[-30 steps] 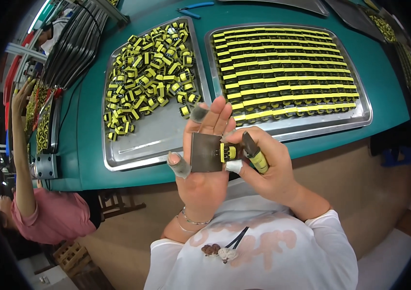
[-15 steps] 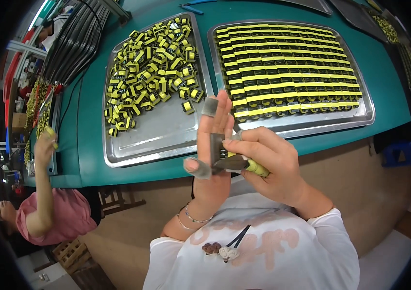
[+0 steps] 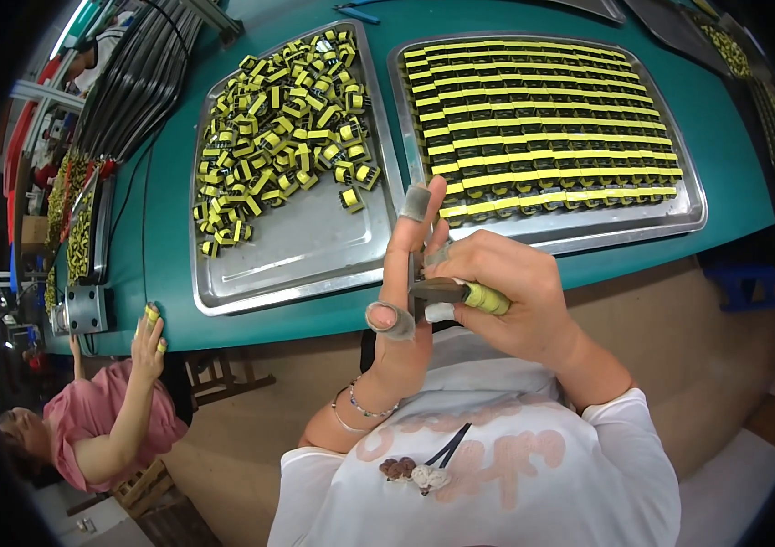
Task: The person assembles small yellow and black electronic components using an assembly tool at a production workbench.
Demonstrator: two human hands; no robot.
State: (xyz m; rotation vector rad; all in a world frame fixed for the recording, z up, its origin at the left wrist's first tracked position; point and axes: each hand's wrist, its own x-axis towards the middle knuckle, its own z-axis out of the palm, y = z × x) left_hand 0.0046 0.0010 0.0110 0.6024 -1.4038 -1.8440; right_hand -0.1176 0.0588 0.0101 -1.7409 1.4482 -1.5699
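Observation:
My left hand [image 3: 405,301] is raised in front of the trays, grey tape on its forefinger and thumb, both stretched out. Against its palm side sits a small dark part, seen nearly edge-on, which looks like one of the yellow-and-black transformers; the grip on it is partly hidden. From the right, my right hand [image 3: 515,287] is closed round cutting pliers [image 3: 442,291] with yellow-green handles. Their dark jaws reach the part in my left hand. Whether the jaws are closed on anything cannot be made out.
Loose transformers [image 3: 287,128] lie heaped in the left metal tray [image 3: 314,264]. Transformers in neat rows [image 3: 542,137] fill the right tray [image 3: 624,235]. Blue-handled pliers [image 3: 358,13] lie behind them on the green table [image 3: 164,264]. A co-worker in pink [image 3: 123,401] sits at the left.
My left hand has turned, so the part now shows edge-on and its pins are hidden. The pliers' jaws have shifted slightly up. The co-worker's raised hand has come down toward the table edge.

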